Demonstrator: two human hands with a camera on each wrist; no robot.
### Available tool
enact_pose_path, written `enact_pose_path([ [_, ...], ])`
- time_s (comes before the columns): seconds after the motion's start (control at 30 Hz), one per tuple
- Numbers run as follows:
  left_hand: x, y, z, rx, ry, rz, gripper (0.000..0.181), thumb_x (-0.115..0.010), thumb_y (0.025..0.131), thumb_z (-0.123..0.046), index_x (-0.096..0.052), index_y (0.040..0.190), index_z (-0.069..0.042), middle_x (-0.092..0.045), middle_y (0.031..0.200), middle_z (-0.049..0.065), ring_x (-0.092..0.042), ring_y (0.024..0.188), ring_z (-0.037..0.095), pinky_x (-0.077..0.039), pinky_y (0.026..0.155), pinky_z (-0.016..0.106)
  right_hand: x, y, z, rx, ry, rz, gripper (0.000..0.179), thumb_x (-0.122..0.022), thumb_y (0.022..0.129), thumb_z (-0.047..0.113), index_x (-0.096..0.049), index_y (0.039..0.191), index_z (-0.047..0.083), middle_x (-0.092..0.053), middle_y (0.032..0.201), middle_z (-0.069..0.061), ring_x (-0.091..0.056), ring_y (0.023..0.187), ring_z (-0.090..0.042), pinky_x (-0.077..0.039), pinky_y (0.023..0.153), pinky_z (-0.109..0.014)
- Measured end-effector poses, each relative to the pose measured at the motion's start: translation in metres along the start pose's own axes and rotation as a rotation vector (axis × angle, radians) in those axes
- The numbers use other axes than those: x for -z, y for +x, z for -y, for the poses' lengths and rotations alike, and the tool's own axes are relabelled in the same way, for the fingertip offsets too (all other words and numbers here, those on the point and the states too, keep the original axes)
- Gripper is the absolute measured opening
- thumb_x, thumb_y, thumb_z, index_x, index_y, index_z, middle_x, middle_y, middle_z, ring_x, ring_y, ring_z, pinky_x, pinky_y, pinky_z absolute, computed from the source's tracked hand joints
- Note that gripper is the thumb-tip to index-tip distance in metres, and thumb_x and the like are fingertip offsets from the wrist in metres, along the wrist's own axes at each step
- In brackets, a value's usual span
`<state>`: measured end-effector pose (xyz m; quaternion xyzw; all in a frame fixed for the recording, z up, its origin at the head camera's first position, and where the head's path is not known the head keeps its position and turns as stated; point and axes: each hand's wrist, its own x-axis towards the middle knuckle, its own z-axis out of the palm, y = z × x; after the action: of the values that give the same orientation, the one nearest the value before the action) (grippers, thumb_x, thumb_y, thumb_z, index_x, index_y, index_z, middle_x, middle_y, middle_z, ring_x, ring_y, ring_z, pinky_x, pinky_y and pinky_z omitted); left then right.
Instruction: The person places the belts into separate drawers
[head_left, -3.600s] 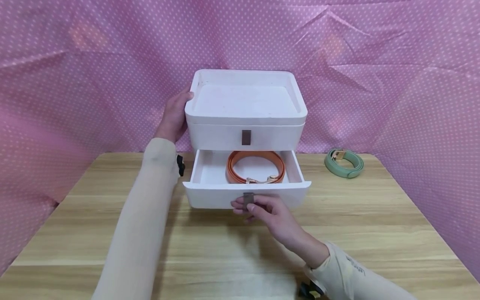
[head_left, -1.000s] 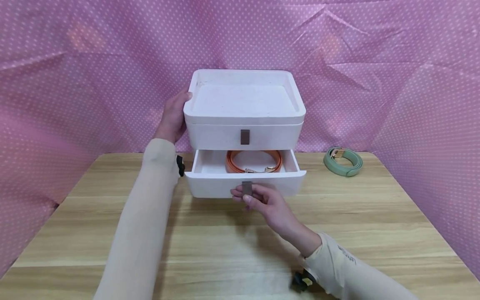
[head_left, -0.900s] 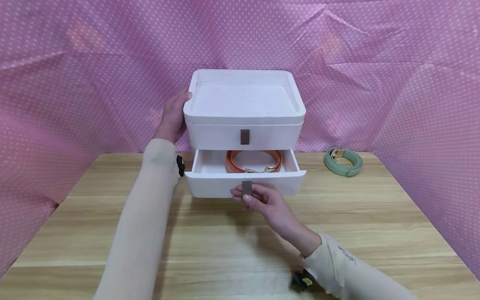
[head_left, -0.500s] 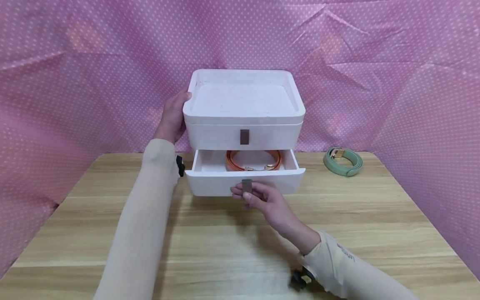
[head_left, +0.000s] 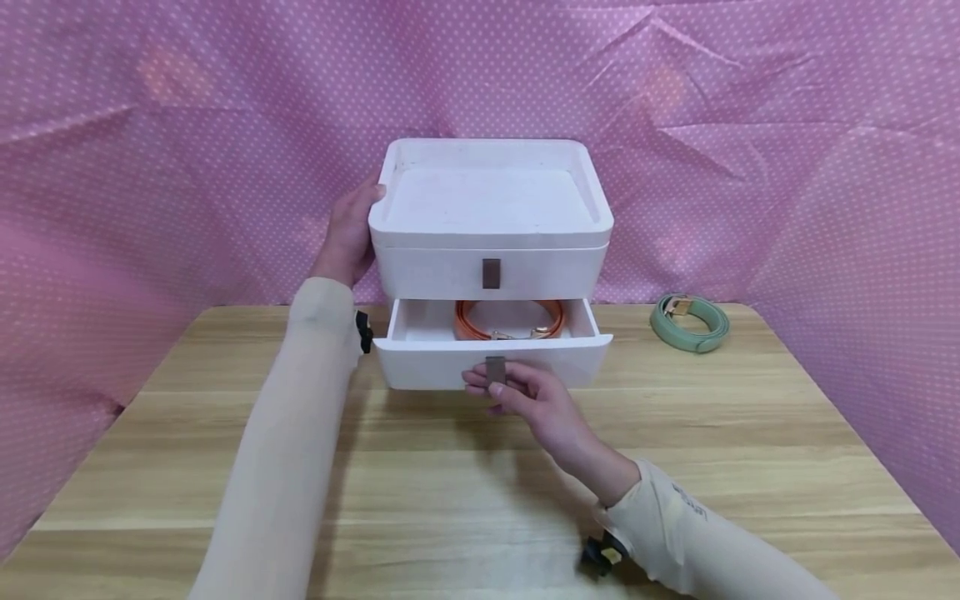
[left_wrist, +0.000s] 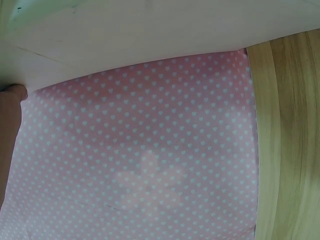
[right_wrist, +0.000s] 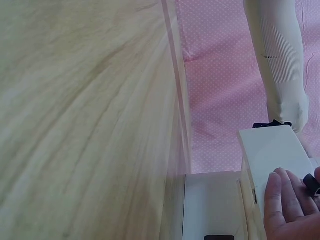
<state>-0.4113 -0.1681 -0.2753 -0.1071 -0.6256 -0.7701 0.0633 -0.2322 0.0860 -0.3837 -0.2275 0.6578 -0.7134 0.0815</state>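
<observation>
A white drawer cabinet (head_left: 491, 200) with a tray-like top stands at the back of the table. My left hand (head_left: 348, 233) rests against its left side, thumb on the top rim; part of the fingers is hidden. One drawer (head_left: 427, 367) is pulled partway out. My right hand (head_left: 543, 408) pinches its dark pull tab (head_left: 495, 370) between thumb and fingers, which the right wrist view also shows. Inside that drawer lies a coiled orange-brown belt (head_left: 465, 323) with a gold-toned buckle, its front edge partly hidden by the drawer front.
A coiled green belt (head_left: 678, 335) with a gold buckle lies on the wooden table (head_left: 420, 500) to the right. Above the open drawer sits a closed drawer (head_left: 435, 271); below it the right wrist view shows another white front (right_wrist: 212, 202). Pink dotted cloth (head_left: 187, 167) hangs around.
The drawer has slid back partway into the cabinet, with my right hand moving along on its tab. Less of the orange-brown belt shows now. My left hand has stayed at the cabinet's side.
</observation>
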Motion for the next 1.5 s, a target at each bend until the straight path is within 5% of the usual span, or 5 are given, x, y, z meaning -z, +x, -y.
enact_pose_path([
  [0.37,0.002,-0.002,-0.003,0.010,0.058,0.006,0.049,-0.050,0.099,-0.032,-0.045,0.148,-0.028,-0.042,0.151,-0.002,-0.043,0.134,0.020,-0.038,0.109,0.036,-0.002,0.005,0.003,-0.024,0.042,-0.008,0.033,-0.054,0.099,0.005,-0.057,0.130,-0.006,-0.064,0.125,-0.016,-0.059,0.117,-0.036,-0.052,0.092,-0.045],
  [1.0,0.001,-0.001,-0.006,0.019,0.023,0.002,0.048,-0.052,0.099,-0.030,-0.048,0.146,-0.028,-0.047,0.148,0.000,-0.048,0.129,0.022,-0.043,0.104,0.035,-0.003,0.010,0.001,-0.002,0.064,-0.041,0.034,-0.054,0.099,0.005,-0.056,0.129,-0.009,-0.063,0.125,-0.019,-0.061,0.114,-0.031,-0.053,0.090,-0.045],
  [1.27,0.000,-0.002,-0.006,0.040,0.036,-0.019,0.047,-0.053,0.098,-0.033,-0.049,0.145,-0.031,-0.049,0.146,0.001,-0.049,0.127,0.022,-0.042,0.105,0.038,-0.002,0.011,0.000,-0.014,0.071,-0.051,0.032,-0.052,0.099,0.005,-0.058,0.129,-0.007,-0.064,0.124,-0.017,-0.062,0.114,-0.030,-0.042,0.099,-0.061],
  [1.5,0.000,-0.004,-0.003,0.045,0.033,-0.032,0.048,-0.054,0.098,-0.032,-0.049,0.145,-0.030,-0.046,0.148,0.000,-0.047,0.131,0.021,-0.041,0.107,0.037,-0.002,0.010,0.001,-0.028,0.073,-0.055,0.032,-0.052,0.100,0.006,-0.058,0.129,-0.006,-0.064,0.125,-0.016,-0.062,0.115,-0.030,-0.042,0.099,-0.061],
])
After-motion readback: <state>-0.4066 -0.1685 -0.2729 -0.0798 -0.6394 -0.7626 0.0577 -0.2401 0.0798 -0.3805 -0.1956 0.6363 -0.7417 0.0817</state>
